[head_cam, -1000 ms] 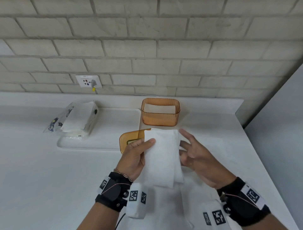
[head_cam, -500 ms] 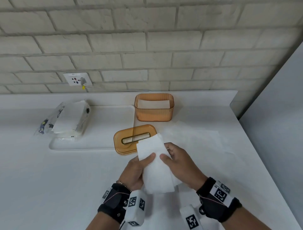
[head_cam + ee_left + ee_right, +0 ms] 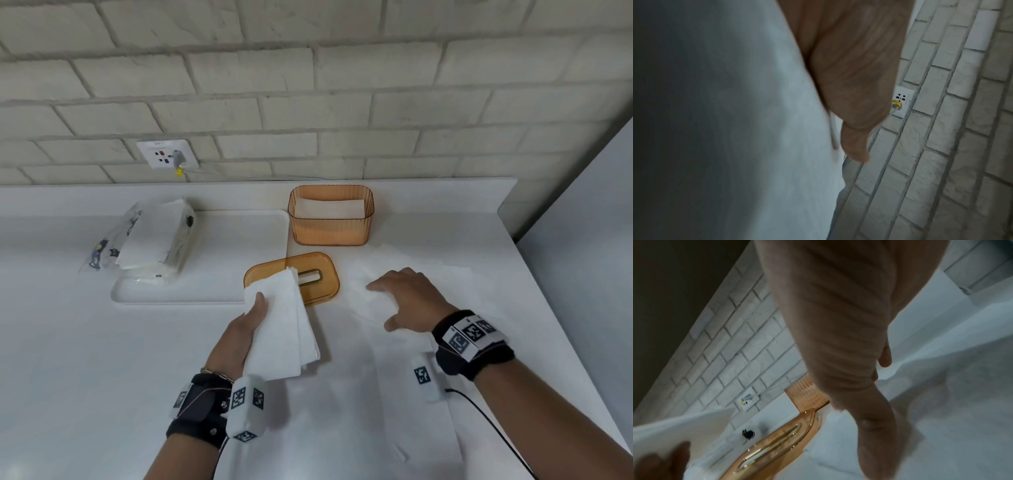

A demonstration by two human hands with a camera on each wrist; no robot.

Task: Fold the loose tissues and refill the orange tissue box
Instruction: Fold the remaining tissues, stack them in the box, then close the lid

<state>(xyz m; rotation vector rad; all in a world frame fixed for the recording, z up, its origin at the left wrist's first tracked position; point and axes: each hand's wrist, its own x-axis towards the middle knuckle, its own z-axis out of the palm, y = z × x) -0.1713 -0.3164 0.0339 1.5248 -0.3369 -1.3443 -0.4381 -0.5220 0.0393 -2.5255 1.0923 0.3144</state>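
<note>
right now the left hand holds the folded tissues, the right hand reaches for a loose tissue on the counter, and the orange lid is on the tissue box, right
Not quite. The orange lid is off: it lies flat on the counter in front of the open orange tissue box, as the head view shows. The rest holds: the left hand holds the folded tissues and the right hand reaches for a loose tissue on the counter.

Folded white tissues [image 3: 281, 325], lidless orange box [image 3: 330, 219]
</note>
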